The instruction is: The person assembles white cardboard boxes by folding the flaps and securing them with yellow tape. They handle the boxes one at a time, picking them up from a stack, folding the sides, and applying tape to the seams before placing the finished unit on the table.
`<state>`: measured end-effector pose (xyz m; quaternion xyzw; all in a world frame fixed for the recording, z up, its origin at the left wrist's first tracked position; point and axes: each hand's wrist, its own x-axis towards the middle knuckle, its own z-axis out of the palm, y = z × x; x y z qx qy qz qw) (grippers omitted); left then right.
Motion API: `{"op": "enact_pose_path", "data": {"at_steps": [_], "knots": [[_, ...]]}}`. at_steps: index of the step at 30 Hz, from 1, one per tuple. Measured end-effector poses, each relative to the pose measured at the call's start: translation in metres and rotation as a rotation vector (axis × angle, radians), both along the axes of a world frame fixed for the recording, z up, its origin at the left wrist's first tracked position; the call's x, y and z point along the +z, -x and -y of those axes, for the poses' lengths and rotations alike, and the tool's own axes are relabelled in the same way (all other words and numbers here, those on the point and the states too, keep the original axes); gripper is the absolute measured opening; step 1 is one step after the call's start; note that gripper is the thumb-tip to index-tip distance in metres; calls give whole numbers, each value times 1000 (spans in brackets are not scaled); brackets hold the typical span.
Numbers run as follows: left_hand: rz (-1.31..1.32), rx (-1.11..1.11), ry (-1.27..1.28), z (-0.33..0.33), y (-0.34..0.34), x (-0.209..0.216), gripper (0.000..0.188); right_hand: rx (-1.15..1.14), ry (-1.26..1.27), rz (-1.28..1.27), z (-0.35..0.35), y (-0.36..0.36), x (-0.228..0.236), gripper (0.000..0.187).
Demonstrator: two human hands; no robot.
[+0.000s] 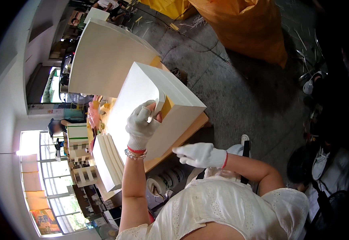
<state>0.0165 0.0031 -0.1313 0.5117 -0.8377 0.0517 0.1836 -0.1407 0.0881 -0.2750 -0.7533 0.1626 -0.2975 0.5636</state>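
A thick stack of large white sheets [174, 116] lies on a wooden table, and one corner of its top is bent up. My left hand [141, 123], in a white knit glove with bare fingertips showing, is closed on that lifted white sheet [134, 94]. Under the raised corner a yellow patch [167, 108] shows. My right hand [201, 155], gloved too, is held in front of the stack's near side, apart from it. Its fingers are stretched out to the left, with nothing visible in them.
A lower pile of thick white sheets [106, 162] is to the left, and a tall bowed stack of boards [102, 60] stands beyond. Large orange sacking [242, 28] is at the far right. The wooden table edge [182, 140] sticks out below the stack. Other people are in the background.
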Motion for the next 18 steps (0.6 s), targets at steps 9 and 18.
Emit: {"op": "enact_pose_path", "data": {"at_steps": [9,18], "knots": [[127,-141,244,-4,-14,-14,59,20,-991,455,74,15,96,37],[-14,23,262,-15,-33,-17,52,248,-1099,780,80,-5,111,50]]}}
